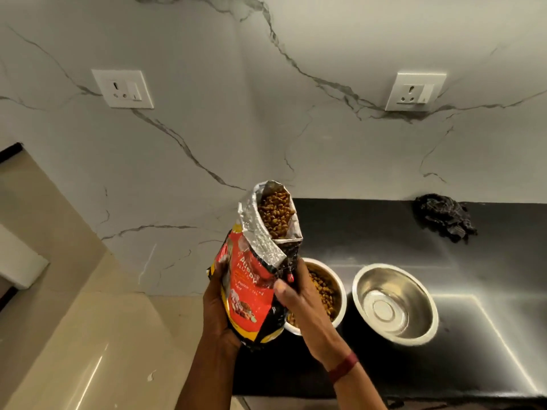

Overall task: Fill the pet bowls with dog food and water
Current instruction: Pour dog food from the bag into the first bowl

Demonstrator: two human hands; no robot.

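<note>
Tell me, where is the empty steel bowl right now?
In the head view, the empty steel bowl sits on the black counter, lower right, just right of the kibble-filled bowl, with a dark cloth behind it by the wall.

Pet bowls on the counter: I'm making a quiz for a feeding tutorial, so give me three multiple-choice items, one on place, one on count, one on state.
1. Where does the crumpled dark cloth lie?
A. at the back of the counter, by the wall
B. inside a bowl
C. on the floor

2. How many wall sockets show?
A. one
B. two
C. four

3. What state is the right-hand steel bowl in?
A. full of kibble
B. upside down
C. upright, without kibble

Answers: 1 A, the cloth sits where counter meets wall. 2 B, one socket left, one socket right. 3 C, bare steel shows inside; only the other bowl, behind the food bag, holds kibble.
</note>
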